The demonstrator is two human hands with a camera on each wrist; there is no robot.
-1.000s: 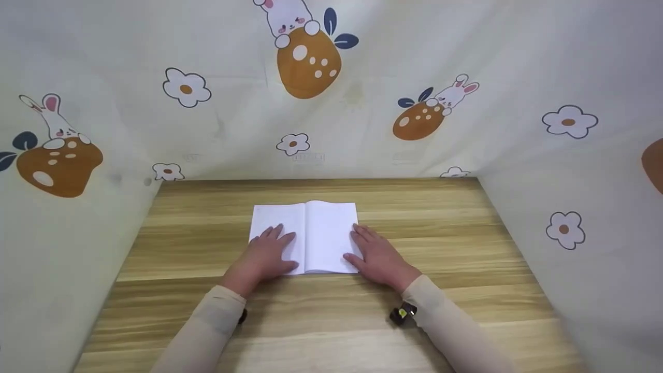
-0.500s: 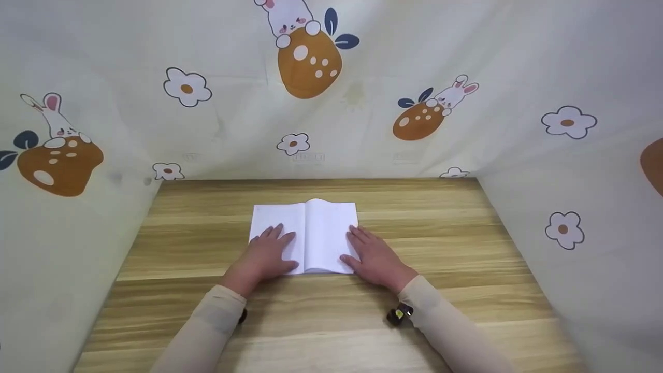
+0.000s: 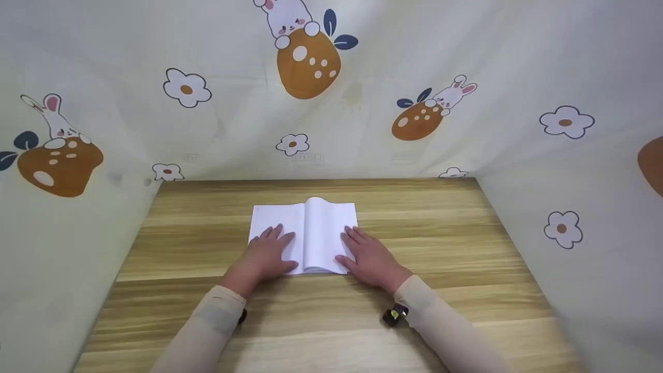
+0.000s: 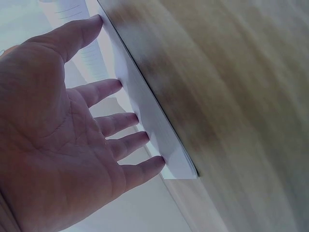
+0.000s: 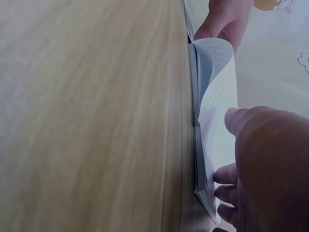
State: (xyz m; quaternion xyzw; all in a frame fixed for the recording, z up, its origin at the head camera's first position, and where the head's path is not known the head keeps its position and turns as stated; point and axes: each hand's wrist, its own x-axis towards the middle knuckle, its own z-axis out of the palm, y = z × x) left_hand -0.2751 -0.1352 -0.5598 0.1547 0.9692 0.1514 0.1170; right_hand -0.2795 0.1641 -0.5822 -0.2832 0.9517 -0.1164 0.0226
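An open notebook (image 3: pixel 326 233) with white, faintly lined pages lies on the wooden table. My left hand (image 3: pixel 267 256) rests on the left page, fingers spread; in the left wrist view its fingertips (image 4: pixel 130 118) touch the paper. On the outer part of the right page is my right hand (image 3: pixel 373 259), its fingers fairly straight. Beside the spine the right-hand page (image 5: pixel 219 96) bulges up in a curve, with a gap under it at the near edge. Neither hand curls round the paper.
The wood-grain table (image 3: pixel 321 321) extends around the notebook. A pale cloth (image 3: pixel 233 119) printed with rabbits and flowers hangs behind and at both sides. A small black device (image 3: pixel 395 315) sits at the right wrist.
My right hand has slid a little to the left over the page, and the page's bulge near the spine has grown taller. The left hand has stayed in place.
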